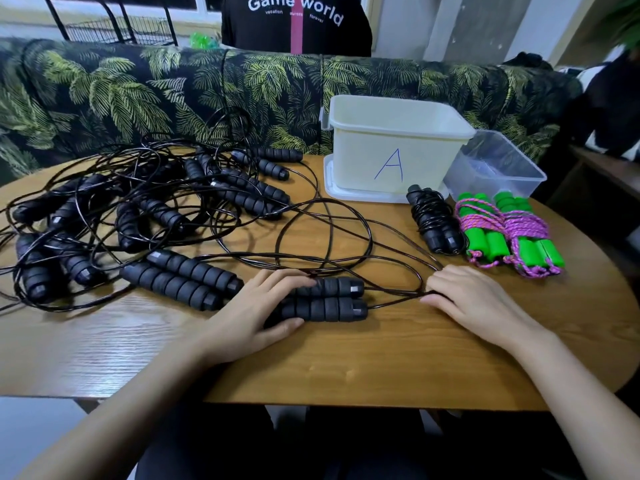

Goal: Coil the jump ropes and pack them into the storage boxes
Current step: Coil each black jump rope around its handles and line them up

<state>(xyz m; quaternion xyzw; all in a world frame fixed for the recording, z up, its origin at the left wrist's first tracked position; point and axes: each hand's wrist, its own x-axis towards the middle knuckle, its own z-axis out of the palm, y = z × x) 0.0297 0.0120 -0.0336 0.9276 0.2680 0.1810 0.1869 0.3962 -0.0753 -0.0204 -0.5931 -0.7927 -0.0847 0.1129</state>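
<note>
Left hand: palm down, grip wrapped over a pair of black ribbed foam handles.
Right hand: palm down, grip pinching the thin black cord just right of them.
Handles' axis: left to right on the round wooden desk, cord ends pointing right.
Bundles: one coiled black rope, two green-handled pink ropes (beside the boxes, not inside).
Boxes: two, cream plastic tub marked A and clear plastic tub.
Loose pile: tangled black ropes, far left.
</note>
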